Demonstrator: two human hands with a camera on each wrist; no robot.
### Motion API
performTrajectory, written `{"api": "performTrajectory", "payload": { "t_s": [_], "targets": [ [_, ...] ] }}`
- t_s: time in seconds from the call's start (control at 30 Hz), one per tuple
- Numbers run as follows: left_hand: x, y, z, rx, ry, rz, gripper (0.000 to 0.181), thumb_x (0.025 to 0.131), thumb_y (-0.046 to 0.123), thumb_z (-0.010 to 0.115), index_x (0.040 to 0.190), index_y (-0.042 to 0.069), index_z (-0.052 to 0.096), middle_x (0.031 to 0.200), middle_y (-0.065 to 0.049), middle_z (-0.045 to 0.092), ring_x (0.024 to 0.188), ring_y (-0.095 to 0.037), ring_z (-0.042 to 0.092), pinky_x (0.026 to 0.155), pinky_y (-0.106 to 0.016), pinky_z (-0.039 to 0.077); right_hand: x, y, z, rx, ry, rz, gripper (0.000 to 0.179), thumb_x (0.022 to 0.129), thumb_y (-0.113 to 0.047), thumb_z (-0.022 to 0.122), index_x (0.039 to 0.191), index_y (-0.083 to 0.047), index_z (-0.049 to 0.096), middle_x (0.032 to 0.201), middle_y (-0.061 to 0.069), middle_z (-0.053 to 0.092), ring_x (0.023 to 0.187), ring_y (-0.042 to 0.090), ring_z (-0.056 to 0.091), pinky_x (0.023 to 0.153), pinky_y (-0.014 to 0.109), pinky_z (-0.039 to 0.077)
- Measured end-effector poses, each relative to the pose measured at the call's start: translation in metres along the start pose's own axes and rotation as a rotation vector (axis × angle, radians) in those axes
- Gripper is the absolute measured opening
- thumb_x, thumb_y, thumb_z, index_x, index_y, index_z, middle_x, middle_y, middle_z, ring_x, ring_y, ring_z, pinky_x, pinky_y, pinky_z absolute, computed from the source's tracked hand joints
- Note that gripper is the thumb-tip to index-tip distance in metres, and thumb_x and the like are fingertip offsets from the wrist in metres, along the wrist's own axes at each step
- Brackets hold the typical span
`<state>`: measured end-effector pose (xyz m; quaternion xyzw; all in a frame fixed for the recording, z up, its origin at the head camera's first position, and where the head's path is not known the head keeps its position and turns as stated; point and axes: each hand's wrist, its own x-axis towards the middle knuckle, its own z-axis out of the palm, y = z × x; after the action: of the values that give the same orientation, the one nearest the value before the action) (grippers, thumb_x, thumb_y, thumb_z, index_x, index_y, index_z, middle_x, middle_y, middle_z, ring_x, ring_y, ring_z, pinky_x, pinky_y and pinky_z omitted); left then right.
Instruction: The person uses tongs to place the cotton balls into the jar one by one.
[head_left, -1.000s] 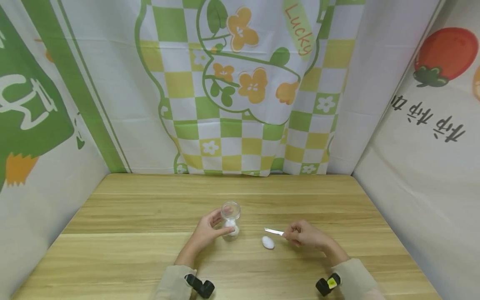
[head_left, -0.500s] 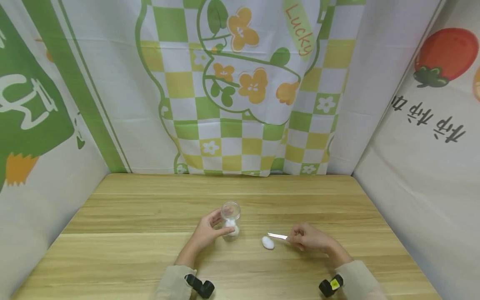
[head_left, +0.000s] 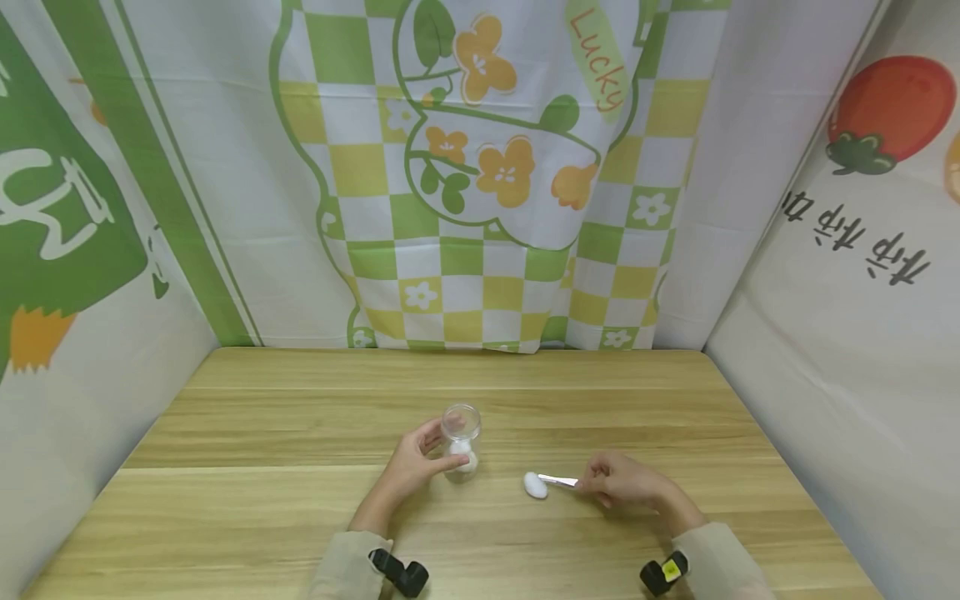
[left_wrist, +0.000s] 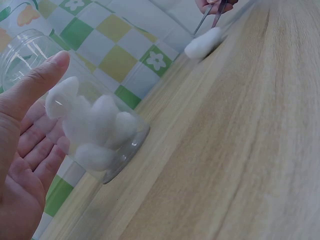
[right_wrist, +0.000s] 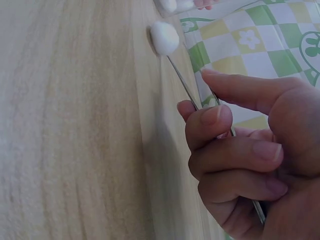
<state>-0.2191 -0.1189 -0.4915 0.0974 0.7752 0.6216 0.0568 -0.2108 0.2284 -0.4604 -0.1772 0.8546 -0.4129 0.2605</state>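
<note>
My left hand (head_left: 416,460) holds a clear, lidless plastic jar (head_left: 461,423) upright on the table, thumb on the near side and fingers reaching round the far side. Several white cotton balls (left_wrist: 97,122) lie in the lower part of the jar. To the jar's right, one loose cotton ball (head_left: 536,485) rests on the wood. My right hand (head_left: 624,480) grips metal tweezers (head_left: 558,481) that point left, their tips right at the loose ball. In the right wrist view, the tweezer arms stand apart, with fingers curled round them.
The wooden table (head_left: 300,400) runs back to a green-and-yellow checked curtain (head_left: 480,283). Printed white cloth walls (head_left: 847,333) border both sides. A black camera (head_left: 401,573) is strapped at each wrist over light sleeves.
My right hand has moved the tweezers a little towards me, bringing their tips down from behind the loose cotton ball to its edge. The left hand and jar have stayed put.
</note>
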Motion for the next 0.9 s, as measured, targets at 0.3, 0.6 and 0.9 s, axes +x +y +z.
{"api": "performTrajectory", "payload": {
  "t_s": [0.3, 0.6, 0.9],
  "targets": [
    [0.000, 0.000, 0.000, 0.000, 0.005, -0.005, 0.067, 0.079, 0.021, 0.079, 0.138, 0.009, 0.050, 0.143, -0.015, 0.053, 0.135, -0.038, 0.049, 0.116, -0.053, 0.039, 0.000, -0.001, 0.004, 0.037, -0.048, 0.009, 0.039, 0.093, -0.023, 0.063, 0.081, 0.014, 0.058, 0.051, -0.008, 0.046, 0.045, 0.002, 0.032, 0.041, 0.014, 0.024],
    [0.000, 0.000, 0.000, -0.001, -0.002, -0.007, 0.068, 0.079, 0.022, 0.079, 0.139, 0.009, 0.049, 0.144, -0.015, 0.052, 0.135, -0.038, 0.048, 0.116, -0.053, 0.038, 0.002, 0.000, 0.009, 0.070, -0.097, -0.046, 0.039, 0.093, -0.019, 0.062, 0.082, 0.018, 0.054, 0.048, -0.010, 0.043, 0.044, 0.000, 0.034, 0.043, 0.012, 0.027],
    [0.000, 0.000, 0.000, 0.006, -0.007, -0.001, 0.068, 0.079, 0.023, 0.079, 0.139, 0.010, 0.050, 0.145, -0.015, 0.052, 0.135, -0.039, 0.048, 0.116, -0.054, 0.038, 0.004, -0.002, 0.011, 0.050, -0.097, -0.109, 0.036, 0.094, -0.015, 0.061, 0.080, 0.017, 0.053, 0.048, -0.010, 0.041, 0.043, -0.002, 0.034, 0.042, 0.011, 0.026]
  ]
}}
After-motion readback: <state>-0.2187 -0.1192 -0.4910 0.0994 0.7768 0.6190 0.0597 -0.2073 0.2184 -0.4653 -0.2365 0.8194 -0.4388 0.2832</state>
